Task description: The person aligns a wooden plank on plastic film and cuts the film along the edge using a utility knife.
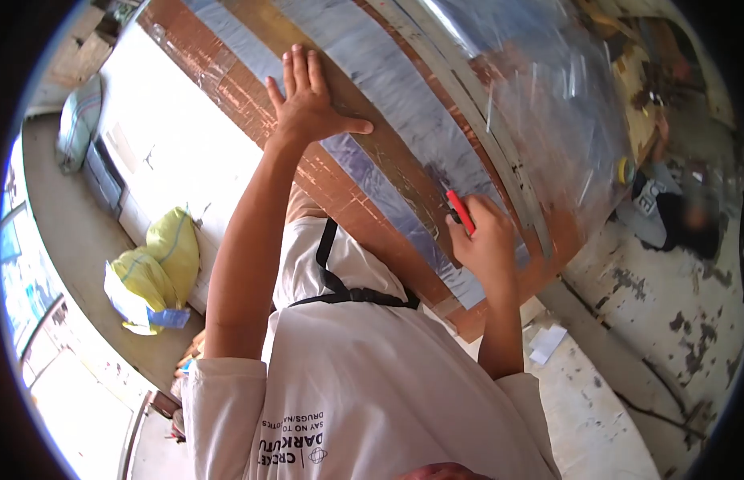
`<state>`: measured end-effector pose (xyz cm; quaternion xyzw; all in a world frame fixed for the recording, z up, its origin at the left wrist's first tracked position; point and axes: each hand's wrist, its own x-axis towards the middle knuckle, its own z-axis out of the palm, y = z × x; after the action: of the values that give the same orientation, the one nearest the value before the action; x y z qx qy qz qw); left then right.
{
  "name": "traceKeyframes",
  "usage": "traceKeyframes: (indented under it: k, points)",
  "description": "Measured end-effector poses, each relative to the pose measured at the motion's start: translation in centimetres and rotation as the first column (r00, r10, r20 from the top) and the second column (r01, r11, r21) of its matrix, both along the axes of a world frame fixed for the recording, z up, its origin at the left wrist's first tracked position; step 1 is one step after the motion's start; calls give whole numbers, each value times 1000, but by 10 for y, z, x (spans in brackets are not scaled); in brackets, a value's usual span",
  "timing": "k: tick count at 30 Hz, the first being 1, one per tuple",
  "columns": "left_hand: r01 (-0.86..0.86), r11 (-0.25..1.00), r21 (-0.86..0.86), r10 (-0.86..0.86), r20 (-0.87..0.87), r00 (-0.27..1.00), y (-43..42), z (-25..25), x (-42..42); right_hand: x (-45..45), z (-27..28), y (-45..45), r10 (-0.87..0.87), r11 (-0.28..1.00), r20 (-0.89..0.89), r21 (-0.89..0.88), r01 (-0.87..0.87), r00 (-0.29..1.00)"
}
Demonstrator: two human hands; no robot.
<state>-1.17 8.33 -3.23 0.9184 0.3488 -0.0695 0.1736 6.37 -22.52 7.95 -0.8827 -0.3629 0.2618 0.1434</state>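
Observation:
My left hand (308, 104) lies flat with fingers spread on a large board (436, 88) striped in brown and bluish grey. Its palm and fingers press near a brown strip (372, 112). Lower down, my right hand (485, 240) is closed around a slim red tool (461, 212), perhaps a cutter. A dark part shows beside the red body, but the tip cannot be made out. The tool is over the lower right part of the board, near the end of the brown strip. Beyond it runs a long, pale, straight bar (500, 144).
Clear plastic sheeting (560, 112) bulges along the far right side. Another person (668, 212) is low down at the right, by a roll of yellow tape (625, 170). A yellow sack (168, 248) lies on the left. A white paper (548, 342) is at lower right.

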Motion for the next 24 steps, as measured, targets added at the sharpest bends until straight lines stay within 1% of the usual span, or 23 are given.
traceKeyframes:
  k: [2,3,4,6,7,8,10,11,12,13,14,16,17,18,19,20,21,22,23,24]
  points:
    - [-8,1000,9,8,-6,1000,0,-2,0,-16,-24,-15,-22,985,135,175,-2,991]
    - [-9,1000,2,9,-30,1000,0,2,1,-25,-41,-25,-5,996,190,89,-12,982]
    - [4,1000,18,-4,-25,1000,2,-1,1,-31,-48,-25,-21,994,195,105,0,981]
    - [13,1000,23,-14,25,1000,2,-4,-1,-47,-57,-25,-61,995,230,-64,77,971]
    - [18,1000,22,-18,-3,1000,2,-4,-1,-51,-62,-26,-130,989,201,-48,142,971]
    - [31,999,38,-31,-8,999,3,-4,-2,-50,-65,-27,-146,987,195,-34,155,970]
    - [58,998,27,-59,39,997,10,-11,-5,-43,-70,-27,-129,989,190,-49,141,973]
    - [64,998,13,-65,151,986,12,-13,-10,-39,-72,-26,-153,986,181,-40,163,972]
    - [85,996,18,-87,141,986,12,-16,-17,-34,-74,-26,-133,990,147,-24,138,980]
    - [-18,999,39,0,425,905,11,-18,-23,-30,-74,-27,-109,994,116,-7,110,987]
    - [-124,992,25,75,677,732,9,-20,-29,-26,-72,-29,-123,992,113,0,124,986]
    - [-156,981,115,-14,844,536,-30,-4,-50,-17,-63,-29,-55,998,116,32,51,992]
    - [-26,990,138,-97,810,578,-51,-3,-66,-10,-57,-30,-60,998,116,41,56,991]
    - [105,983,152,-184,772,608,-67,-3,-80,-3,-51,-32,-32,998,139,57,24,990]
    - [292,949,123,-288,713,639,-81,4,-87,5,-44,-33,-5,997,160,71,-6,987]
    - [465,882,73,-395,652,647,-89,7,-90,15,-38,-34,-6,998,134,69,-3,991]
    - [470,879,75,-401,648,647,-92,9,-85,26,-37,-36,22,992,212,117,-47,977]
    - [598,796,94,-554,510,658,-93,14,-80,37,-36,-39,43,983,290,157,-92,956]
    - [713,696,86,-689,359,630,-93,17,-75,47,-35,-41,30,988,217,140,-62,976]
    - [717,692,86,-693,359,626,-90,20,-68,56,-32,-41,15,992,146,120,-33,989]
